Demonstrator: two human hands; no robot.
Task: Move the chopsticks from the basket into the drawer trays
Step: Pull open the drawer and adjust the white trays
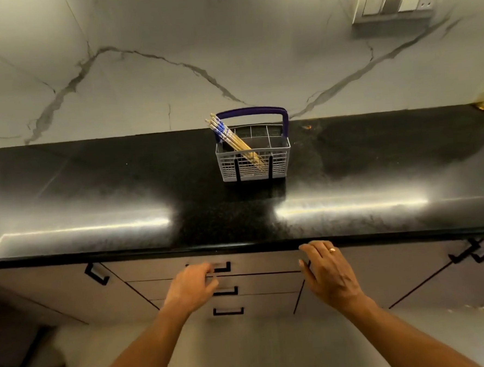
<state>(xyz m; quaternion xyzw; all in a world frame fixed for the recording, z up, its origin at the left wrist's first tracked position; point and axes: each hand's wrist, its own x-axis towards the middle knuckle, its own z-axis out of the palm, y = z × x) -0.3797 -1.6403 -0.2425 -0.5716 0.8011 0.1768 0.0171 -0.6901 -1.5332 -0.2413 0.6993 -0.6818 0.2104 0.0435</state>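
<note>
A grey plastic cutlery basket with a dark blue handle stands on the black counter near the wall. Several wooden chopsticks with blue-patterned tops lean to the left inside it. Below the counter edge is a stack of three drawers, all closed. My left hand curls its fingers around the black handle of the top drawer. My right hand rests with fingers spread against the right end of that drawer front, holding nothing. No drawer trays are visible.
Two lower drawers with black handles sit beneath the top one. Cabinet doors with black handles flank the stack on the left and right. A marble backsplash carries a switch plate at upper right.
</note>
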